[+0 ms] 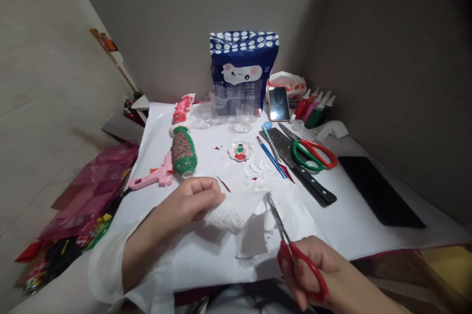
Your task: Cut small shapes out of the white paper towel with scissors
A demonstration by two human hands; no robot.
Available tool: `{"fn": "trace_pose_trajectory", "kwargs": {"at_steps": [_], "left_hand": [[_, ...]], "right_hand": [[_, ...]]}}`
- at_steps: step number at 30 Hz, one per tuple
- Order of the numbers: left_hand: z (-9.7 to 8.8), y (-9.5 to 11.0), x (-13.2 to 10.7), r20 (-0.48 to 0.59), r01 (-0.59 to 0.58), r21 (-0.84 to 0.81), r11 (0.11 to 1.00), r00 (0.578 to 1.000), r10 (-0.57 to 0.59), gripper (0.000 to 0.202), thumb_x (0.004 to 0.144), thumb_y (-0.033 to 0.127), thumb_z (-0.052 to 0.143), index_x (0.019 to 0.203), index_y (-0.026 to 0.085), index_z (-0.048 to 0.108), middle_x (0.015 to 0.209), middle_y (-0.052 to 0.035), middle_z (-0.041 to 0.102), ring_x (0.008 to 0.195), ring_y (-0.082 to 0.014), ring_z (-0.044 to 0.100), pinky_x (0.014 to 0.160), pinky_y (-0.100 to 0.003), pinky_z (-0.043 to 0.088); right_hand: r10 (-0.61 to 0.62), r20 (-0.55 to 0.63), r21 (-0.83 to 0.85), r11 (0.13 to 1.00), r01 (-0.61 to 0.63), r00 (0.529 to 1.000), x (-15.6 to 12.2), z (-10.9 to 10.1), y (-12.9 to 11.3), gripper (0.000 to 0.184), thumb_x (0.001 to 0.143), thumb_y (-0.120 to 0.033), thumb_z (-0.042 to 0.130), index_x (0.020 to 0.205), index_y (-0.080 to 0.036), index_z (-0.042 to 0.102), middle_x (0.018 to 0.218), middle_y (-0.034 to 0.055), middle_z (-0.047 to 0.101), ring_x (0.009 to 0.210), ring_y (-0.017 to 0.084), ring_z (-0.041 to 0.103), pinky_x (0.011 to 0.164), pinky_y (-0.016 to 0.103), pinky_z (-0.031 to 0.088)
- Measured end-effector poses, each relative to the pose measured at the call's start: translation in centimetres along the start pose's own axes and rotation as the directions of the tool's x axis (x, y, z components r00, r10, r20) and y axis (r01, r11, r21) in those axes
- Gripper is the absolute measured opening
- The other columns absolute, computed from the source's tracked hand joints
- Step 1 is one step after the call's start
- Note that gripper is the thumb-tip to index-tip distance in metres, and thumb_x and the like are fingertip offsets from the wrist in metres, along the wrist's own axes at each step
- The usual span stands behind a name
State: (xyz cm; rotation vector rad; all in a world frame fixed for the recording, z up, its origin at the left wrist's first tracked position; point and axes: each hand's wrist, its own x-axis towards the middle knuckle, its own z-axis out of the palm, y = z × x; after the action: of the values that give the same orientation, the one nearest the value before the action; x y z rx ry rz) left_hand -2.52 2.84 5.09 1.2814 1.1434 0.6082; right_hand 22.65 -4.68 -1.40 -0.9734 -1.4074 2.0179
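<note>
My left hand [195,198] is closed around one end of a white, rough-textured piece [233,213] above the front of the table. Smooth white paper [253,240] hangs below its right side. In my right hand [319,255] is a pair of red-handled scissors [283,235], fingers through the loops, with the blades pointing up and away. Their tips meet the right edge of the white piece; whether they are cutting into it I cannot tell. Beyond it lie curved white scraps [258,168]. A green fish-shaped craft [184,154] lies past my left hand.
A pink glue gun [157,173] lies at the left, near a red-and-white craft [183,109]. Mid-table is a paint dish [240,150]. Brushes [272,157], a cleaver [313,185], larger scissors [308,153] and a black slab [379,191] lie right. Plastic cups [238,100] stand behind.
</note>
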Motion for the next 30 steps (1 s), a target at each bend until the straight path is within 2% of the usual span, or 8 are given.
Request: {"fn": "trace_pose_trajectory", "kwargs": {"at_steps": [3, 6, 9, 12, 15, 20, 25, 30], "left_hand": [[0.4, 0.3, -1.3, -0.105, -0.024, 0.138, 0.990, 0.994, 0.039, 0.037, 0.080, 0.036, 0.063, 0.058, 0.020, 0.037, 0.058, 0.0066, 0.032, 0.056, -0.0099, 0.027, 0.051, -0.025, 0.021], [0.7, 0.3, -1.8, -0.131, -0.049, 0.179, 0.983, 0.989, 0.073, 0.041, 0.080, 0.040, 0.062, 0.056, 0.021, 0.035, 0.057, 0.0067, 0.031, 0.055, -0.0102, 0.027, 0.051, -0.025, 0.022], [1.1, 0.4, -1.7, -0.042, 0.019, 0.157, 0.987, 0.999, -0.012, 0.034, 0.078, 0.043, 0.063, 0.059, 0.019, 0.046, 0.057, 0.0065, 0.036, 0.054, -0.0101, 0.029, 0.049, -0.025, 0.021], [1.6, 0.3, -1.2, 0.076, 0.075, 0.092, 0.993, 0.994, -0.082, 0.028, 0.078, 0.042, 0.065, 0.074, 0.015, 0.062, 0.063, 0.0036, 0.050, 0.057, -0.0108, 0.036, 0.053, -0.024, 0.026], [1.8, 0.1, -0.9, 0.115, 0.092, -0.032, 0.995, 0.989, -0.087, 0.026, 0.080, 0.039, 0.066, 0.077, 0.013, 0.065, 0.070, 0.0012, 0.057, 0.063, -0.0107, 0.042, 0.059, -0.022, 0.031], [2.0, -0.4, -0.8, 0.048, 0.147, -0.175, 0.973, 0.989, -0.141, 0.026, 0.076, 0.038, 0.072, 0.072, 0.013, 0.065, 0.063, 0.0036, 0.055, 0.056, -0.0087, 0.037, 0.054, -0.022, 0.029], [2.2, -0.3, -0.8, -0.070, 0.146, -0.161, 0.976, 0.985, -0.159, 0.024, 0.070, 0.035, 0.077, 0.073, 0.013, 0.069, 0.066, 0.0014, 0.060, 0.059, -0.0100, 0.043, 0.057, -0.023, 0.031], [2.1, -0.2, -0.9, -0.105, 0.120, -0.084, 0.989, 0.986, -0.128, 0.023, 0.072, 0.035, 0.074, 0.071, 0.013, 0.065, 0.061, 0.0037, 0.054, 0.056, -0.0088, 0.038, 0.054, -0.023, 0.027]], "right_hand": [[-0.024, -0.052, -0.019, 1.000, 0.023, 0.998, 0.5, 0.4, 0.2, 0.058, 0.085, -0.069, 0.056, 0.059, -0.017, 0.050, 0.058, -0.0039, 0.042, 0.055, 0.010, 0.032, 0.053, 0.024, 0.024], [0.002, -0.074, -0.003, 1.000, -0.002, 0.997, 1.1, 0.8, 0.0, 0.051, 0.084, -0.060, 0.059, 0.057, -0.017, 0.050, 0.057, -0.0044, 0.041, 0.054, 0.010, 0.030, 0.053, 0.024, 0.024], [0.051, -0.108, -0.053, 0.997, -0.057, 0.993, 1.5, 1.6, -0.5, 0.042, 0.082, -0.051, 0.061, 0.058, -0.018, 0.051, 0.056, -0.0049, 0.040, 0.055, 0.011, 0.031, 0.053, 0.024, 0.026], [0.101, -0.219, -0.108, 0.986, -0.126, 0.971, 1.5, 2.7, -0.6, 0.030, 0.082, -0.041, 0.061, 0.065, -0.018, 0.053, 0.066, -0.0029, 0.046, 0.065, 0.013, 0.039, 0.060, 0.024, 0.032], [0.126, -0.219, -0.102, 0.983, -0.151, 0.968, 1.7, 3.5, -0.5, 0.033, 0.082, -0.046, 0.060, 0.066, -0.019, 0.050, 0.067, -0.0032, 0.043, 0.064, 0.013, 0.037, 0.059, 0.023, 0.033], [0.125, -0.137, -0.104, 0.985, -0.140, 0.983, 2.3, 3.7, -1.3, 0.042, 0.076, -0.055, 0.067, 0.061, -0.021, 0.047, 0.060, -0.0047, 0.037, 0.058, 0.012, 0.032, 0.051, 0.022, 0.032], [0.130, -0.124, -0.126, 0.981, -0.145, 0.984, 2.5, 3.2, -2.1, 0.043, 0.074, -0.056, 0.069, 0.060, -0.020, 0.052, 0.057, -0.0047, 0.035, 0.058, 0.012, 0.032, 0.049, 0.021, 0.033], [0.139, -0.132, -0.115, 0.981, -0.154, 0.981, 2.2, 3.7, -1.7, 0.045, 0.074, -0.060, 0.069, 0.061, -0.019, 0.055, 0.059, -0.0045, 0.036, 0.059, 0.012, 0.033, 0.050, 0.020, 0.034]]}}
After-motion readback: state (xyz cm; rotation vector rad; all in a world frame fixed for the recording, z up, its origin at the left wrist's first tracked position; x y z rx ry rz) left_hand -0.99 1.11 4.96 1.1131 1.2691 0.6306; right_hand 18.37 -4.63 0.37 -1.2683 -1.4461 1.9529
